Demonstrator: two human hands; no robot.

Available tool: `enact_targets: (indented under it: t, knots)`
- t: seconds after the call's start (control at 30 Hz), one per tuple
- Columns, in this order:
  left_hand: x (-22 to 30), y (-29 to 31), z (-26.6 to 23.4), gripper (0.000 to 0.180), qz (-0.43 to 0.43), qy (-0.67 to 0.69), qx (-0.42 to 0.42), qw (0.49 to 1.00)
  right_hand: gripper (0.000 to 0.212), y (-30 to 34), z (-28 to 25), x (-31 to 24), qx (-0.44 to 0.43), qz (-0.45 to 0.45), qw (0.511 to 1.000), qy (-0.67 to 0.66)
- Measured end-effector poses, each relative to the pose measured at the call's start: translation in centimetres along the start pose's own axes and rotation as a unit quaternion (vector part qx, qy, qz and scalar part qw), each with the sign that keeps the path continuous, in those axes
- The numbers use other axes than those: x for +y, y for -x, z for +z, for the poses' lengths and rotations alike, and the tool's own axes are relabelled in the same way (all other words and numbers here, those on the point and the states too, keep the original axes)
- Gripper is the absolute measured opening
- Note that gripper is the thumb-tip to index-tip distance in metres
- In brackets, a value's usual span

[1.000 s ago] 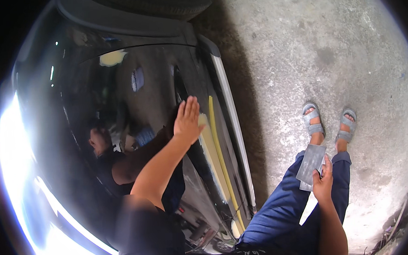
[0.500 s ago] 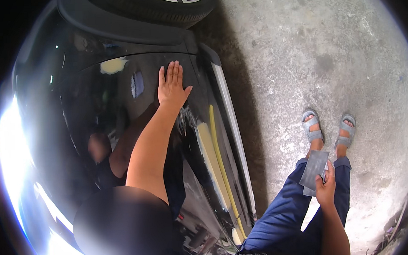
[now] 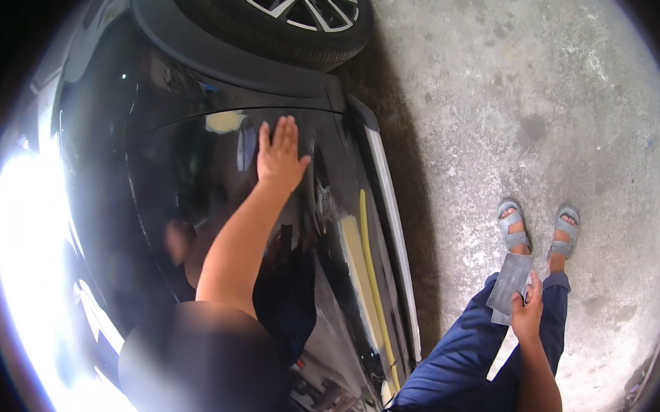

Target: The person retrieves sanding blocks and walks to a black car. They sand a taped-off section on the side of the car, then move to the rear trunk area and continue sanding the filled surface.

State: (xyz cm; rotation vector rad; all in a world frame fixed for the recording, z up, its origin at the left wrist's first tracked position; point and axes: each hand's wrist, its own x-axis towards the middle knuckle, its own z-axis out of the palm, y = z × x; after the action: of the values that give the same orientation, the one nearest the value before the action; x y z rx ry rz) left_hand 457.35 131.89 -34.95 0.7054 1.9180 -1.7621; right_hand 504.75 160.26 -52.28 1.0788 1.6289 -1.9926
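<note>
My left hand (image 3: 279,160) is spread flat against the glossy black side panel (image 3: 188,160) of a car, fingers pointing away from me. Just left of its fingers is a small bluish-grey patch (image 3: 246,149), and beyond that lies a cream filler patch (image 3: 225,121) beside the panel seam. A long cream strip (image 3: 362,278) and a narrow yellow strip (image 3: 374,278) run along the lower panel, below a scuffed whitish area (image 3: 325,202). Low over my legs, my right hand (image 3: 528,317) grips flat grey rectangular sheets (image 3: 508,281), one overlapping another. Their material is unclear.
Ahead is the car's wheel (image 3: 303,16) under a black arch. A pale trim bar (image 3: 395,203) edges the sill. My sandalled feet (image 3: 513,220) stand on the stained concrete floor (image 3: 473,111) to the right. Strong glare covers the far left.
My left hand has slid left over the panel, closer to the bluish-grey patch. The car sits further right and lower in view, showing more wheel. My right hand still holds the sheets.
</note>
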Motion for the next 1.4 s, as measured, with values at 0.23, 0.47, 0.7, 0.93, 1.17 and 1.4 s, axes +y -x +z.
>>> enact_targets:
  t: [0.23, 0.47, 0.7, 0.93, 1.17, 1.4]
  knots:
    - [-6.6, 2.0, -1.6, 0.075, -0.087, 0.045, 0.055, 0.994, 0.063, 0.0, 0.0, -0.4, 0.008, -0.005, 0.999, -0.037]
    - [-10.2, 4.9, -1.4, 0.081, -0.17, 0.049, 0.067, 0.982, 0.063, 0.0, 0.3, -1.3, 0.015, -0.021, 0.999, -0.036]
    - [-8.6, 3.8, -3.0, 0.079, -0.192, 0.024, 0.037, 0.98, 0.064, 0.4, -0.2, -1.7, 0.0, 0.001, 1.0, 0.003]
    - [-7.5, 3.7, -1.7, 0.077, -0.009, 0.03, 0.017, 0.999, 0.064, 0.7, 0.3, -1.8, 0.004, -0.03, 1.0, -0.005]
    - [-10.6, 5.2, -1.4, 0.075, -0.132, 0.063, 0.101, 0.984, 0.064, 0.9, 0.1, -1.3, 0.034, -0.036, 0.999, 0.006]
    - [-10.4, 5.5, -3.6, 0.081, -0.232, 0.037, 0.07, 0.969, 0.064, 1.0, 0.6, -0.6, 0.029, -0.059, 0.998, 0.02]
